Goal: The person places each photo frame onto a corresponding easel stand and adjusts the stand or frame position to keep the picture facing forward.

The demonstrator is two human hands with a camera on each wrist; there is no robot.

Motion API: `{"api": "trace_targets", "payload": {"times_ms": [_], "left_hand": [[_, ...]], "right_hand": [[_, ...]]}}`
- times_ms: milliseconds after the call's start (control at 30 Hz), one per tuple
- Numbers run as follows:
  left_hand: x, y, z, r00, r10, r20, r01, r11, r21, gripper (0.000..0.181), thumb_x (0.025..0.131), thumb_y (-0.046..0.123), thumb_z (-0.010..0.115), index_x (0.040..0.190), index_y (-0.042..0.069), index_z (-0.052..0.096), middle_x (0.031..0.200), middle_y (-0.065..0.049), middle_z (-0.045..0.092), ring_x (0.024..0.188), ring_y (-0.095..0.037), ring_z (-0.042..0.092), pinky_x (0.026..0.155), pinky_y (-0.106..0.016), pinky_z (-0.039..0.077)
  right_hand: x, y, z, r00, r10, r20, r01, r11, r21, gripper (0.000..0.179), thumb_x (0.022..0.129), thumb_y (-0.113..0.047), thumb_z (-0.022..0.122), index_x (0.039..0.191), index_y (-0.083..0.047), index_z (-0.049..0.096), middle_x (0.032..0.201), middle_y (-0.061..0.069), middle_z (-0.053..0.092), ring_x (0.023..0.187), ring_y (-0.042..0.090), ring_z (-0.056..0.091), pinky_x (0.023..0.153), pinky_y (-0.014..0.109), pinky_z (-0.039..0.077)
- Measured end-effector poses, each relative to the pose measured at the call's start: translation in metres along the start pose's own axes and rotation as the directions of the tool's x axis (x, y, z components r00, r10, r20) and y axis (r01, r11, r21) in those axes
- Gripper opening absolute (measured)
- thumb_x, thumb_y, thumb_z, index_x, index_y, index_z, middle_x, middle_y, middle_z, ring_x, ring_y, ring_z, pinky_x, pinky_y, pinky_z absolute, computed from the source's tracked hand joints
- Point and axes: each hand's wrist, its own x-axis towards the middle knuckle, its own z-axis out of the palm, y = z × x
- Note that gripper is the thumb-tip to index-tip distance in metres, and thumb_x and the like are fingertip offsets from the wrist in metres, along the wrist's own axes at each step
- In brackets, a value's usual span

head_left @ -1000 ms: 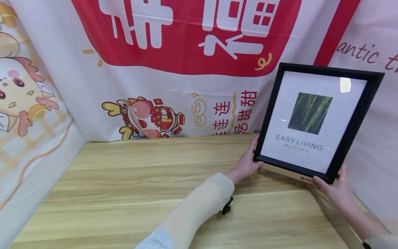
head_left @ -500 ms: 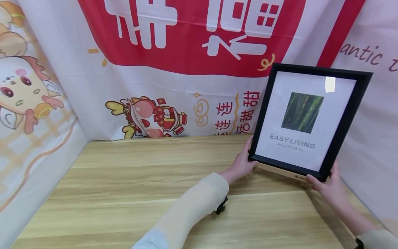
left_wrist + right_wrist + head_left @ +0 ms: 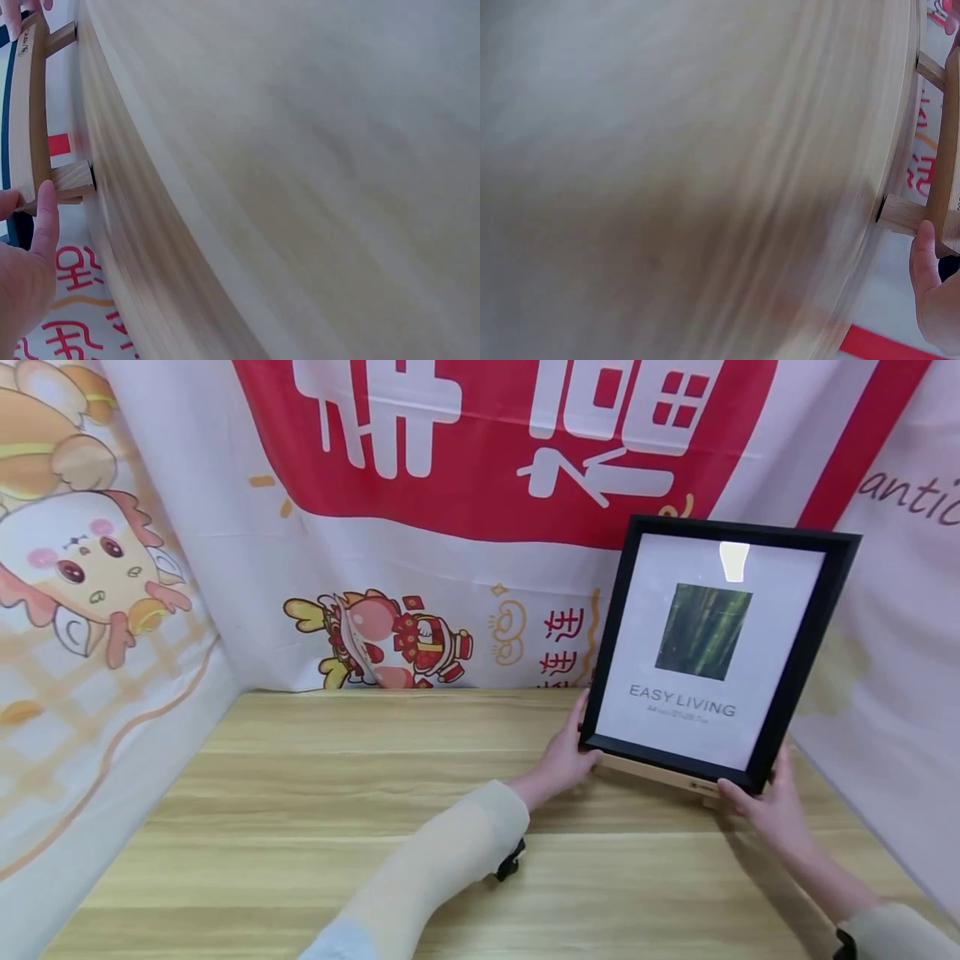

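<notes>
A black picture frame (image 3: 705, 660) with a small green picture and "EASY LIVING" print leans back at the right of the table. Its lower edge sits on the pale ledge of a wooden stand (image 3: 660, 772), whose short feet meet the tabletop in the left wrist view. My left hand (image 3: 561, 758) grips the lower left corner, thumb by the ledge and fingers up along the frame's side. At the lower right corner my right hand (image 3: 768, 806) holds on likewise, thumb (image 3: 924, 251) against the ledge. The back of the stand is hidden in the head view.
The wood-grain table (image 3: 337, 777) runs under both arms. Behind it hangs a red and white printed cloth (image 3: 510, 502). More printed cloth closes off the left side (image 3: 127, 635) and the right side (image 3: 885, 693).
Both hands have shifted the picture frame and its stand leftward over the table, away from the right side cloth. The head view has turned slightly left. Both hands keep their grip.
</notes>
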Motion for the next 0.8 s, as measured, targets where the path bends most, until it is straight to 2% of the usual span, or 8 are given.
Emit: {"api": "trace_targets", "payload": {"times_ms": [67,200,333,400,533,600,733,800], "left_hand": [[-0.003,-0.002,-0.005,1.000,-0.010,-0.008,0.010,1.000,-0.010,0.110,0.083,-0.009,0.068,0.149,0.055,0.007,0.134,-0.012,0.052,0.059,-0.018,0.060,0.047,-0.029,0.055],[-0.008,-0.007,-0.017,1.000,-0.011,-0.028,0.011,1.000,-0.005,0.111,0.083,-0.009,0.067,0.150,0.053,0.005,0.135,-0.016,0.051,0.061,-0.021,0.061,0.047,-0.029,0.055],[-0.014,-0.011,-0.030,0.999,-0.008,-0.053,0.008,1.000,-0.003,0.108,0.084,-0.009,0.067,0.153,0.046,0.007,0.132,-0.019,0.053,0.065,-0.024,0.063,0.048,-0.033,0.057],[-0.017,-0.013,-0.036,0.998,-0.014,-0.063,0.013,1.000,-0.005,0.107,0.085,-0.009,0.067,0.153,0.047,0.006,0.132,-0.020,0.053,0.067,-0.023,0.063,0.051,-0.035,0.057],[-0.023,-0.014,-0.048,0.996,-0.039,-0.078,0.038,0.999,-0.010,0.110,0.085,-0.008,0.067,0.148,0.057,0.005,0.133,-0.018,0.052,0.074,-0.018,0.062,0.055,-0.036,0.059],[-0.026,-0.015,-0.053,0.995,-0.050,-0.084,0.049,0.999,-0.015,0.111,0.085,-0.008,0.067,0.146,0.061,0.005,0.133,-0.018,0.052,0.075,-0.018,0.062,0.055,-0.036,0.059],[-0.033,-0.016,-0.063,0.993,-0.059,-0.100,0.056,0.998,-0.029,0.110,0.085,-0.009,0.067,0.147,0.059,0.006,0.131,-0.019,0.052,0.076,-0.020,0.063,0.054,-0.037,0.059],[-0.037,-0.017,-0.069,0.992,-0.060,-0.108,0.057,0.998,-0.026,0.110,0.085,-0.009,0.067,0.148,0.058,0.006,0.131,-0.019,0.052,0.076,-0.023,0.064,0.054,-0.039,0.059]], "right_hand": [[0.001,-0.002,0.005,1.000,0.008,0.017,-0.008,1.000,0.027,0.096,0.090,0.003,0.065,0.156,-0.020,-0.002,0.134,0.032,0.027,0.090,-0.006,0.044,0.053,0.025,0.057],[0.005,-0.005,0.017,0.999,0.007,0.052,-0.011,0.996,0.084,0.097,0.090,0.006,0.063,0.155,-0.019,-0.004,0.133,0.037,0.027,0.085,-0.008,0.048,0.054,0.027,0.058],[0.010,-0.010,0.029,0.997,-0.018,0.069,0.012,0.995,0.096,0.099,0.089,0.007,0.064,0.155,-0.019,-0.003,0.130,0.038,0.030,0.080,-0.005,0.051,0.052,0.028,0.057],[0.012,-0.013,0.035,0.997,-0.027,0.076,0.019,0.995,0.097,0.099,0.088,0.007,0.065,0.155,-0.019,-0.003,0.131,0.038,0.031,0.082,-0.006,0.050,0.053,0.027,0.057],[0.014,-0.018,0.045,0.995,-0.031,0.099,0.022,0.995,0.095,0.098,0.089,0.005,0.065,0.155,-0.019,-0.003,0.134,0.037,0.028,0.085,-0.007,0.048,0.054,0.030,0.058],[0.015,-0.021,0.049,0.993,-0.025,0.116,0.012,0.994,0.108,0.097,0.090,0.004,0.065,0.155,-0.019,-0.004,0.135,0.037,0.028,0.082,-0.006,0.051,0.054,0.033,0.059],[0.017,-0.027,0.058,0.990,-0.012,0.143,-0.004,0.994,0.106,0.097,0.090,0.001,0.066,0.155,-0.020,-0.004,0.137,0.037,0.028,0.079,-0.003,0.055,0.053,0.034,0.059],[0.018,-0.030,0.063,0.987,-0.003,0.158,-0.014,0.994,0.107,0.097,0.090,0.001,0.065,0.155,-0.020,-0.005,0.136,0.037,0.028,0.077,0.004,0.058,0.053,0.035,0.059]]}}
